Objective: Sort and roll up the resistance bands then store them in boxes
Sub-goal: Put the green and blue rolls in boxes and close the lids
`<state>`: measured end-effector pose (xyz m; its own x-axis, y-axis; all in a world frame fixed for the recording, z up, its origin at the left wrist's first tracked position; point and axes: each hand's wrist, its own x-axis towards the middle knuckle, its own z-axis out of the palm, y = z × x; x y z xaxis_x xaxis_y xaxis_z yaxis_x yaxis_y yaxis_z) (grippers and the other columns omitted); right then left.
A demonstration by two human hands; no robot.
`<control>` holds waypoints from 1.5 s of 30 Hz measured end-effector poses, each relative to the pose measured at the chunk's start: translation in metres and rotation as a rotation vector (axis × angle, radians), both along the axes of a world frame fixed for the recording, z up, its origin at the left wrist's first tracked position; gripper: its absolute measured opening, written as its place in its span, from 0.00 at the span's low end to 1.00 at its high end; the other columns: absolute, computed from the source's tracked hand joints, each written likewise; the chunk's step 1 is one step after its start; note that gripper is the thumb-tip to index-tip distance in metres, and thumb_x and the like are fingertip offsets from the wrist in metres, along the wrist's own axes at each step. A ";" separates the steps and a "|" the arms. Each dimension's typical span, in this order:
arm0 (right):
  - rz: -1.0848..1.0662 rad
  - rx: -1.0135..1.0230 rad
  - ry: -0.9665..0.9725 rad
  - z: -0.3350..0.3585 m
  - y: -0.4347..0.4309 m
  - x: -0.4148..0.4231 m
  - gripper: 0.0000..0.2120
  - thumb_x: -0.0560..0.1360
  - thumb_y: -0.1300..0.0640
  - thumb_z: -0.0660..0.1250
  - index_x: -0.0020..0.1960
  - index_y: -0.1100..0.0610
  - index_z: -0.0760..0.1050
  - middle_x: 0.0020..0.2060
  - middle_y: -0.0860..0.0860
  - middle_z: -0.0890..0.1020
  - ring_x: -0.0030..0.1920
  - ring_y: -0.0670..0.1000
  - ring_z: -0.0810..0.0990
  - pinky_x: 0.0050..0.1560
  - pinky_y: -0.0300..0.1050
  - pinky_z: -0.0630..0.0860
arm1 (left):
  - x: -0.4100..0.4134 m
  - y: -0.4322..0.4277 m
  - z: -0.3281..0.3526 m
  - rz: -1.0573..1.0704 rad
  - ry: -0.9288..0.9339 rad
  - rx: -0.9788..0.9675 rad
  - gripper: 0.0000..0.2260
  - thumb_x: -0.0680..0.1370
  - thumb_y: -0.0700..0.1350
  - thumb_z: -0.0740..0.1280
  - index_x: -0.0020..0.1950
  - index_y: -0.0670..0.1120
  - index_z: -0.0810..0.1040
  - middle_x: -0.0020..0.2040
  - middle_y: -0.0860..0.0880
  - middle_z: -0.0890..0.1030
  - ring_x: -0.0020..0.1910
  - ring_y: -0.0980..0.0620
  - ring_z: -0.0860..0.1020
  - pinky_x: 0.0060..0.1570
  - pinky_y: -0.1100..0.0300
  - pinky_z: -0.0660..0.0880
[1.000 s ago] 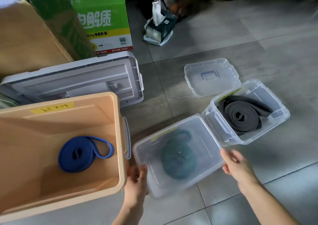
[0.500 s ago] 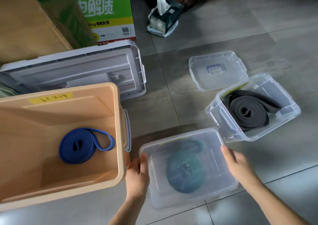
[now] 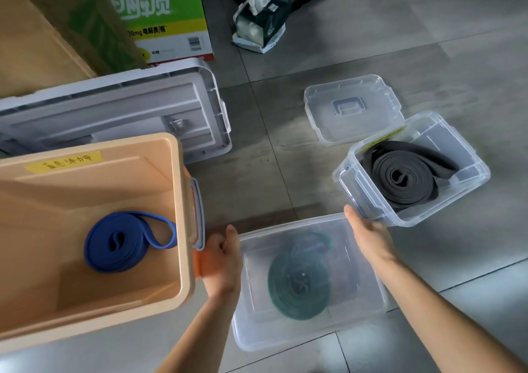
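clear lidded box [image 3: 360, 310] on the floor held a rolled green band [image 3: 297, 282]
left hand [image 3: 221, 261] and right hand [image 3: 371, 237], each grip closed on its edge

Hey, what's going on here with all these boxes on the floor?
A person is packing rolled resistance bands into boxes on a tiled floor. The left hand and right hand hold the sides of a lidded clear plastic box with a rolled green band inside. A rolled black band sits in an open clear plastic box, with a loose clear lid on the floor beside it. A rolled blue band lies in a peach plastic bin.
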<state>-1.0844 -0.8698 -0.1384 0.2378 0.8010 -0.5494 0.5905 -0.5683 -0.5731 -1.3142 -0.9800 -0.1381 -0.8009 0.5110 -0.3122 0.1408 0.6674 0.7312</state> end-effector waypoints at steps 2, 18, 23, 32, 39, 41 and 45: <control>0.045 -0.002 0.002 0.005 -0.004 -0.001 0.30 0.75 0.37 0.61 0.53 0.67 0.76 0.51 0.60 0.81 0.53 0.59 0.77 0.54 0.46 0.70 | 0.002 0.000 0.011 -0.043 0.052 -0.044 0.20 0.78 0.53 0.63 0.29 0.45 0.67 0.30 0.50 0.69 0.35 0.47 0.72 0.42 0.49 0.76; 0.554 0.232 -0.531 0.040 -0.036 -0.018 0.35 0.76 0.41 0.60 0.71 0.66 0.61 0.63 0.63 0.75 0.61 0.62 0.74 0.57 0.51 0.70 | 0.023 -0.007 0.026 -0.906 0.577 -0.475 0.41 0.72 0.71 0.55 0.76 0.52 0.43 0.76 0.42 0.37 0.73 0.34 0.36 0.69 0.37 0.35; 0.988 0.292 -0.586 0.030 -0.049 -0.051 0.37 0.73 0.29 0.40 0.73 0.44 0.28 0.76 0.54 0.37 0.76 0.57 0.38 0.74 0.53 0.43 | 0.023 0.001 0.017 -0.900 0.505 -0.464 0.35 0.71 0.72 0.35 0.68 0.54 0.25 0.65 0.49 0.18 0.65 0.44 0.19 0.65 0.47 0.25; 0.876 0.213 -0.554 0.080 -0.057 -0.056 0.36 0.77 0.35 0.50 0.77 0.49 0.42 0.76 0.57 0.37 0.77 0.55 0.40 0.74 0.47 0.46 | 0.035 0.032 0.071 -0.803 -0.042 -0.216 0.33 0.79 0.56 0.58 0.77 0.48 0.45 0.78 0.45 0.41 0.77 0.44 0.41 0.74 0.44 0.47; 0.653 0.259 -0.451 0.169 -0.072 -0.055 0.35 0.72 0.41 0.66 0.74 0.49 0.59 0.77 0.54 0.51 0.75 0.55 0.56 0.68 0.50 0.63 | -0.001 0.063 0.139 -0.891 0.062 -0.109 0.26 0.77 0.51 0.62 0.72 0.44 0.61 0.77 0.43 0.48 0.75 0.40 0.49 0.70 0.45 0.56; 0.516 0.286 -0.510 0.182 -0.035 -0.032 0.31 0.74 0.45 0.67 0.73 0.53 0.63 0.75 0.57 0.58 0.74 0.57 0.59 0.70 0.50 0.61 | -0.013 0.078 0.146 -0.845 -0.001 -0.126 0.25 0.77 0.51 0.63 0.71 0.42 0.63 0.75 0.41 0.53 0.73 0.37 0.55 0.70 0.47 0.58; 0.309 0.353 -0.485 0.169 0.035 0.009 0.24 0.74 0.48 0.66 0.68 0.55 0.70 0.66 0.56 0.71 0.68 0.57 0.67 0.63 0.49 0.66 | -0.016 0.125 0.142 -0.762 -0.042 -0.128 0.23 0.76 0.50 0.62 0.68 0.41 0.66 0.69 0.40 0.64 0.68 0.39 0.64 0.67 0.51 0.62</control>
